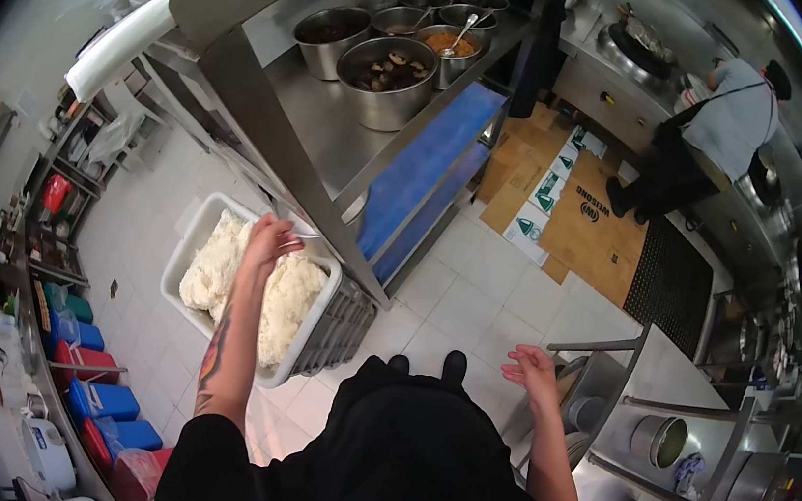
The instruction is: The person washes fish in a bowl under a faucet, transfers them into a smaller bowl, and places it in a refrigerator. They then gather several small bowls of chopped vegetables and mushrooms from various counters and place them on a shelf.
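Observation:
My left hand (270, 241) is over a white plastic tub (180, 297) heaped with what looks like cooked white rice (291, 302). Its fingers are curled closed, and a thin pale, shiny piece sticks out beside them; I cannot make out what it is. The tub's right side shows a grey crate-like lattice (338, 327). My right hand (531, 369) hangs in the air beside a metal rack, fingers loosely bent and apart, holding nothing.
Ahead stands a steel shelf (318, 157) with several metal pots, one a pot of dark pieces (386, 81). A person (721, 129) works at the stoves, near cardboard (588, 213) on the floor. A rack with pots (659, 438) is at right; coloured bins (102, 402) line the left.

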### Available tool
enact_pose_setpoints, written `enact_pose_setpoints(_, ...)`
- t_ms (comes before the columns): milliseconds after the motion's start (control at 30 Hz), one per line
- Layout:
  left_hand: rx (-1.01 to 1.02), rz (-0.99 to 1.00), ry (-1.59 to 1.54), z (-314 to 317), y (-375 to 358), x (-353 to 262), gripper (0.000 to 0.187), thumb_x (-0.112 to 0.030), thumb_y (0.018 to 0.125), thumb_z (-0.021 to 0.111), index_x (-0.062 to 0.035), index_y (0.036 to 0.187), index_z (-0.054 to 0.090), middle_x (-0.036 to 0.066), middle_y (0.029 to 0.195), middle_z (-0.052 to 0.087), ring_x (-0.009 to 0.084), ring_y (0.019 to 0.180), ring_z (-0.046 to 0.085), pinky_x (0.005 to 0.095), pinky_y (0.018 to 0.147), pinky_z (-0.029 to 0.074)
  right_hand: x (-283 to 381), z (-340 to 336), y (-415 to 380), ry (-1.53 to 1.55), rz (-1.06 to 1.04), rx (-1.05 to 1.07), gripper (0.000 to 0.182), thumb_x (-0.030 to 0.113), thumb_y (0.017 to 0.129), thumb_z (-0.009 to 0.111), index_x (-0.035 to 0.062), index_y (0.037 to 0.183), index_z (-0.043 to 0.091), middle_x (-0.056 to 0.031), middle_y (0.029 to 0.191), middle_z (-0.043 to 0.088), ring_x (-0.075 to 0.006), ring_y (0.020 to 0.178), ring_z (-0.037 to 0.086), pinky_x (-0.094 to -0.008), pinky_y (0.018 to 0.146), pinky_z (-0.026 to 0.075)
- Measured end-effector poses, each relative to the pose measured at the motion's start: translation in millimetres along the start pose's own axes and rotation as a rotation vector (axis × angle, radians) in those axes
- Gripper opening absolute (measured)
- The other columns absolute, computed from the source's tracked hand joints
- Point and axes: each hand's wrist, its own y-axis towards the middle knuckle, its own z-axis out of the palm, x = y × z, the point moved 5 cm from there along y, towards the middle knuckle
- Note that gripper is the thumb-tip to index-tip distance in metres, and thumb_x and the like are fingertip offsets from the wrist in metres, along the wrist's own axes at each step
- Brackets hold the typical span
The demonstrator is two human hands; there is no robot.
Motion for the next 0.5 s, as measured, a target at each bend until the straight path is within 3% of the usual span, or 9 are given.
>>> enact_pose_setpoints(167, 0.05, 0.141, -0.07, 33, 100, 95, 0.007, -0.004, 0.086, 0.059, -0.0078, 0.087, 0.053, 0.004, 0.071, 0.059, 0.0151, 0.054, 0.058, 0.0326, 0.048, 0.053, 46, 81, 15, -0.122, -0.218, 0.17, 0.026, 0.016, 0.1, 0.057, 0.0018, 0.122, 0.057, -0.0141, 0.113, 0.066, -0.0211, 0.088, 0.07, -0.0322, 0.077, 0.058)
enact_pose_setpoints(233, 0.182, 0.148, -0.162, 39, 118, 134, 0.024, -0.016, 0.093, 0.064, 0.0, 0.108, 0.056, 0.009, 0.088, 0.065, 0.02, 0.075, 0.066, 0.0369, 0.067, 0.06, 70, 120, 16, -0.257, -0.402, 0.283, 0.026, 0.016, 0.098, 0.06, 0.0038, 0.121, 0.059, -0.0099, 0.109, 0.067, -0.0189, 0.087, 0.07, -0.0295, 0.074, 0.057)
enact_pose_setpoints(267, 0.188, 0.15, -0.167, 40, 111, 137, 0.024, -0.016, 0.093, 0.064, 0.0, 0.108, 0.056, 0.009, 0.088, 0.065, 0.02, 0.075, 0.066, 0.0369, 0.067, 0.06, 83, 133, 16, -0.26, -0.407, 0.278, 0.026, 0.016, 0.098, 0.06, 0.0038, 0.121, 0.059, -0.0099, 0.109, 0.067, -0.0189, 0.087, 0.07, -0.0295, 0.074, 0.057)
enact_pose_setpoints(333, 0.072, 0.094, -0.06, 31, 86, 136, 0.023, -0.02, 0.097, 0.06, -0.002, 0.111, 0.055, 0.01, 0.094, 0.065, 0.0203, 0.074, 0.066, 0.0374, 0.069, 0.059, 125, 164, 10, -0.481, -0.693, 0.382, 0.029, 0.016, 0.096, 0.063, 0.0034, 0.122, 0.06, -0.0063, 0.107, 0.068, -0.0145, 0.088, 0.068, -0.028, 0.075, 0.055)
enact_pose_setpoints(400, 0.049, 0.061, 0.074, 40, 18, 92, 0.021, -0.021, 0.1, 0.056, -0.0042, 0.113, 0.054, 0.009, 0.094, 0.063, 0.0175, 0.07, 0.063, 0.0369, 0.069, 0.058, 169, 180, 24, -0.57, -0.709, 0.46, 0.032, 0.01, 0.095, 0.063, 0.0033, 0.126, 0.058, -0.0079, 0.114, 0.067, -0.0133, 0.099, 0.066, -0.0286, 0.082, 0.055)
enact_pose_setpoints(467, -0.037, 0.104, 0.188, 22, -22, 77, 0.02, -0.026, 0.099, 0.059, -0.006, 0.102, 0.056, 0.003, 0.08, 0.06, 0.0117, 0.069, 0.06, 0.0276, 0.063, 0.054, 228, 195, 46, -0.439, -0.862, 0.365, 0.029, 0.015, 0.094, 0.064, 0.0044, 0.122, 0.061, -0.0022, 0.1, 0.07, -0.0084, 0.085, 0.063, -0.0266, 0.075, 0.052)
enact_pose_setpoints(500, 0.047, 0.071, 0.257, 15, -39, 79, 0.02, -0.026, 0.099, 0.059, -0.0063, 0.101, 0.057, 0.003, 0.083, 0.06, 0.0111, 0.071, 0.06, 0.0277, 0.065, 0.054, 262, 201, 60, -0.38, -0.937, 0.31, 0.032, 0.015, 0.093, 0.065, 0.0048, 0.123, 0.06, -0.0043, 0.102, 0.07, -0.0108, 0.085, 0.064, -0.028, 0.075, 0.052)
